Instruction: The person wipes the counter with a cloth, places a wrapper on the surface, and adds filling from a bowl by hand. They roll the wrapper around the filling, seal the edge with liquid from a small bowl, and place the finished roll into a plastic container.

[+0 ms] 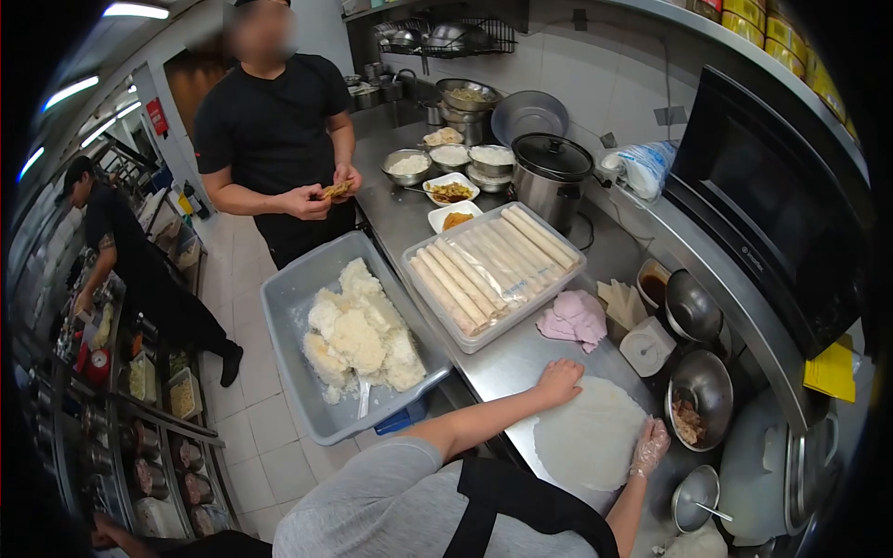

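Observation:
A thin, round, pale dough sheet (591,435) lies spread over the steel counter in front of me. My bare left hand (560,382) is at its upper left edge, fingers curled and closed on the rim. At the right edge, my right hand (650,446), in a clear plastic glove, has its fingers bent in a pinch on the sheet. Just beyond my left hand is a crumpled pink cloth (573,320). A plastic tray (473,346) behind it holds several long pale rolls (456,282), some under clear film.
Left of the counter, a grey tub (321,423) holds a white crumbly mass (358,330). Metal bowls (699,391), a small scale (646,347) and a lidded pot (551,181) line the wall side. Across the counter, a person (279,121) holds food; another person (130,242) works far left.

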Demonstrator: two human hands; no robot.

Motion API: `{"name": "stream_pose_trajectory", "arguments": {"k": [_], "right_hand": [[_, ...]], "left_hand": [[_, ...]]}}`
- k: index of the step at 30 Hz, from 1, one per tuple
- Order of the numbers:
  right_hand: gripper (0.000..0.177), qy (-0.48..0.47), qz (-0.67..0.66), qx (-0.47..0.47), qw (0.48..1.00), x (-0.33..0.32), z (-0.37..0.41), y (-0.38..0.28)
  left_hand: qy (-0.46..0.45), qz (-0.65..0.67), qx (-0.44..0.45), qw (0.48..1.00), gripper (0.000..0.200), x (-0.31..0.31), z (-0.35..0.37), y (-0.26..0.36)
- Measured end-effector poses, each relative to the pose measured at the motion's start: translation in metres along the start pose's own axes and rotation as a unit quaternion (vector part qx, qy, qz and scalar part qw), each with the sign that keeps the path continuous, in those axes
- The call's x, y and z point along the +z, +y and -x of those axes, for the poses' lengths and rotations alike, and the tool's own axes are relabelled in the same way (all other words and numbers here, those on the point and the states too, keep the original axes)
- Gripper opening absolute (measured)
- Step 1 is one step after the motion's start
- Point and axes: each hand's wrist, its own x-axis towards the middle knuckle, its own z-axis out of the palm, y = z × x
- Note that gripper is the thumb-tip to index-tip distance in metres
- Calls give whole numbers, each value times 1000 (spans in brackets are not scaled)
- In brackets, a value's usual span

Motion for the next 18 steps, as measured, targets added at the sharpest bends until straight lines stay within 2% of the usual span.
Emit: {"name": "stream_pose_trajectory", "arguments": {"k": [2, 5, 7, 10, 14, 17, 18], "right_hand": [[28, -2, -2, 6, 1000, 2, 0, 4], [28, 27, -63, -19, 997, 4, 1, 7], [28, 18, -60, -2, 998, -1, -2, -2], [29, 11, -66, 16, 998, -3, 1, -6], [31, 13, -77, 17, 997, 0, -3, -5], [28, 17, -64, 3, 998, 7, -6, 6], [28, 15, -64, 0, 998, 5, -4, 8]], "left_hand": [[-30, 6, -6, 1000, 28, 4, -1, 8], [9, 11, -7, 1000, 20, 20, -4, 5], [29, 156, 0, 987, 14, 17, -8, 1], [32, 200, 1, 979, 12, 3, -9, 6], [70, 211, 24, 975, 13, 5, -30, 1], [43, 251, -6, 967, 19, 8, -38, -6], [42, 235, -12, 971, 29, 10, -35, -9]]}}
